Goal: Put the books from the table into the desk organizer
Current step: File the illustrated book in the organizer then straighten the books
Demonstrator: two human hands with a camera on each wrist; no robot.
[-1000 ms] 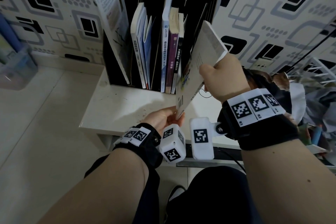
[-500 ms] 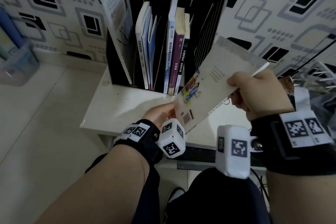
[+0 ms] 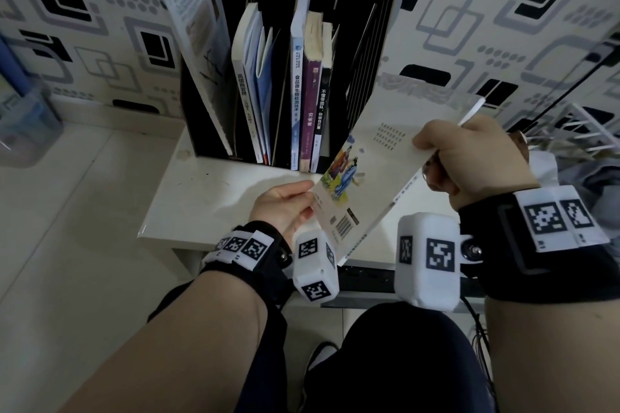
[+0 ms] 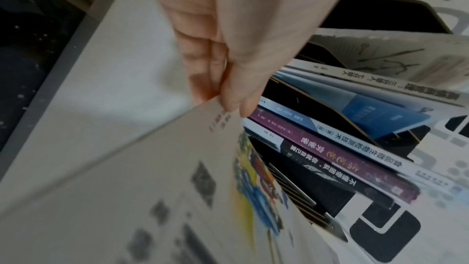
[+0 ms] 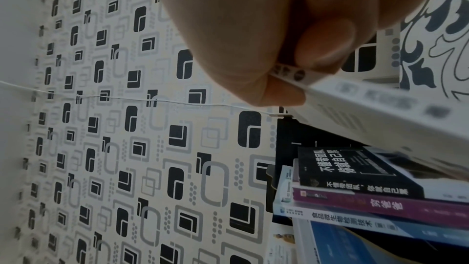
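Patterned wallpaper w/ black and grey squares sits behind a small white tabletop (image 3: 201,198), and the black desk organizer (image 3: 389,10) stands at its back edge, against the wall.

Going left to right thru the organizer: leftmost slot has one large pale book (image 3: 194,43) leaning over. Next slot holds a white-spined book (image 3: 243,94) plus blue thin ones (image 3: 263,84). Third slot holds three upright: a blue-and-white spine (image 3: 297,87), a purple spine (image 3: 312,100), a black spine (image 3: 324,111). So approx. six or more books are already filed. Rightmost slot, by the slatted side wall, looks mostly free, tho its floor is hidden.

Next, your left hand (image 3: 285,204): thumb and fingers pinch the near lower corner of the cream book (image 3: 379,171), clear in the left wrist view too. That book is in the air, tilted, back cover w/ barcode facing you, just in front of the organizer's right end and not inside any slot. It doesn't touch the tabletop.

Your right hand (image 3: 469,157) grips the far upper end of the same book, fingers curled round the edge, thumb on top.

Progress, my read: nearly done. No other loose book shows on the visible part of the tabletop, but part of it is hidden behind the book and your hands, so can't confirm. Left to do: stand this one up and slide it into a slot, prob. the right one.
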